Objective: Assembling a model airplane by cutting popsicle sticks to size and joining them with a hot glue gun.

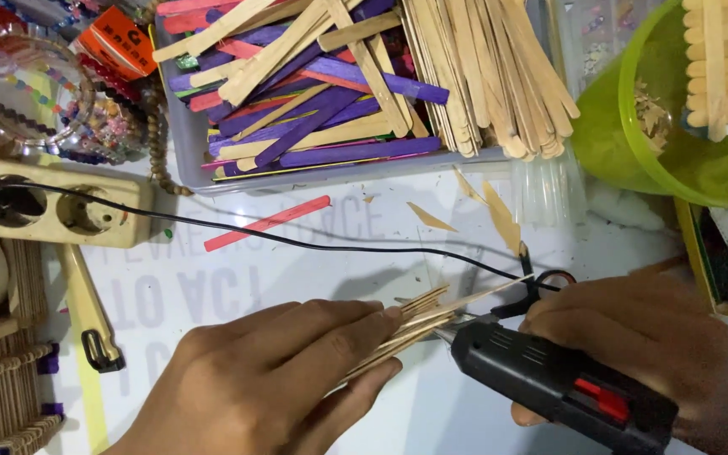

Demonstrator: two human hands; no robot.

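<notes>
Head view: cluttered white tabletop [297, 278] (fingers clamped on stick bundle [406, 324], glue gun [562, 383]).

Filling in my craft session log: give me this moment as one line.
left hand: holds wooden sticks | right hand: grips black glue gun | nozzle at stick ends

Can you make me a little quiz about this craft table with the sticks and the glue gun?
1. Which hand holds the black glue gun?
2. True or false: the left hand grips a bundle of sticks.
3. What colour is the loose stick on the table beside the cable?

Key: 1. The right. 2. True. 3. Pink.
</notes>
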